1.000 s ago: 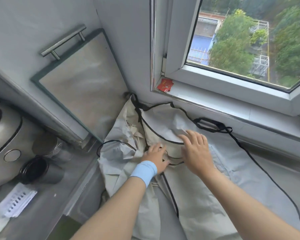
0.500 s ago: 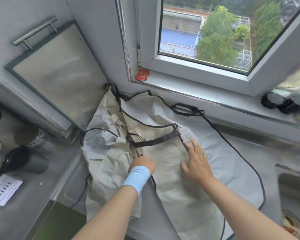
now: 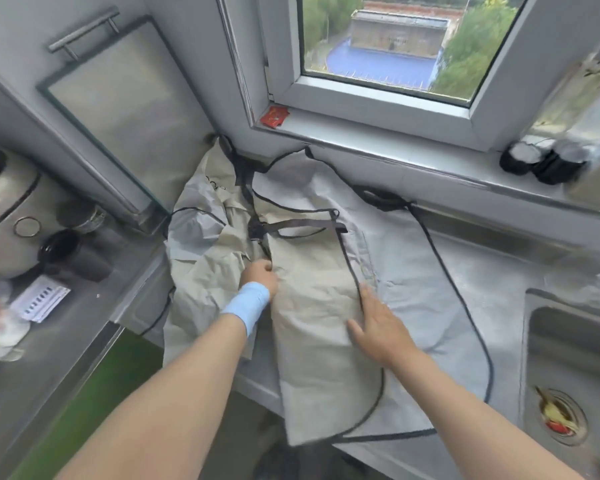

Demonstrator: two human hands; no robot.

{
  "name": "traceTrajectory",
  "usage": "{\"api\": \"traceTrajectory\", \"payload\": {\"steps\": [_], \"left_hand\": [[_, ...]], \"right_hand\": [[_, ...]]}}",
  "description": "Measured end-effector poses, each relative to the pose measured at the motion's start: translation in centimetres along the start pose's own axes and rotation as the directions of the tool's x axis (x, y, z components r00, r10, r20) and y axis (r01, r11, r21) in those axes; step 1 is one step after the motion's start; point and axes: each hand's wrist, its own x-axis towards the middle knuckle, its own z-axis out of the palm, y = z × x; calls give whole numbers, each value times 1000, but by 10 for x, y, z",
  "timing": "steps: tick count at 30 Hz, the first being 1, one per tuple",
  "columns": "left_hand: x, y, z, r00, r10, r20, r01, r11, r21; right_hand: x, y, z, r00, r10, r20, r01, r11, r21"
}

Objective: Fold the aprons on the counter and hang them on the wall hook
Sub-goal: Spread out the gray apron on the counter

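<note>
Apron [image 3: 312, 306] under hands [image 3: 378, 323], left [image 3: 260, 275] perhaps curled

A single head-worn view looks steeply down, close over the counter [image 3: 482, 271], its edges somewhat blurred.
</note>
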Motion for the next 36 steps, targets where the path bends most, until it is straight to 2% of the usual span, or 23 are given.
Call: {"api": "traceTrajectory", "payload": {"steps": [3, 5, 6, 8, 10, 11, 14, 17, 19, 21, 24, 27, 30, 33, 36], "left_hand": [[19, 5, -22, 996, -2, -92, -3, 998, -60], [19, -2, -23, 983, 76, -168, -59, 993, 102], [14, -8, -18, 960, 189, -208, -134, 959, 249], [-4, -22, -1, 858, 466, -216, -328, 821, 468], [-22, -39, 17, 794, 606, -58, -481, 682, 551], [-28, -51, 27, 800, 598, 54, -517, 640, 568], [-27, -88, 38, 858, 393, 330, -510, 580, 635], [-12, -105, 32, 835, 291, 467, -549, 488, 679], [-12, -98, 27, 830, 307, 465, -558, 457, 693], [-21, -83, 27, 812, 407, 419, -581, 481, 657], [-45, -56, 33, 726, 615, 308, -664, 510, 547], [-71, -34, 50, 672, 692, 263, -720, 528, 451], [-99, -24, 79, 697, 598, 395, -715, 533, 453], [-115, -32, 103, 719, 415, 558, -695, 469, 545], [-124, -38, 120, 752, 367, 548, -659, 414, 628]], "right_hand": [[-14, -18, 1, 999, -40, -7, 38, 982, -185], [-20, -24, 5, 997, -70, -45, 58, 971, -231], [-22, -25, 9, 996, -71, -45, 60, 973, -222], [-24, -25, 21, 999, -33, 10, 34, 982, -184], [-26, -27, 36, 998, 18, 67, -6, 986, -167], [-29, -28, 42, 996, 34, 79, -19, 983, -183], [-37, -36, 56, 997, 54, 63, -37, 968, -248], [-43, -41, 59, 996, 52, 79, -29, 963, -268], [-47, -41, 53, 997, 54, 54, -40, 971, -237], [-51, -35, 42, 995, 93, -28, -97, 981, -170], [-64, -17, 22, 950, 270, -156, -285, 955, -78], [-84, 7, 5, 867, 471, -159, -479, 878, -11], [-107, 32, -1, 789, 610, -68, -606, 792, 76], [-117, 43, 2, 759, 651, -20, -644, 754, 127], [-120, 55, -2, 736, 676, -38, -672, 736, 79]]}}
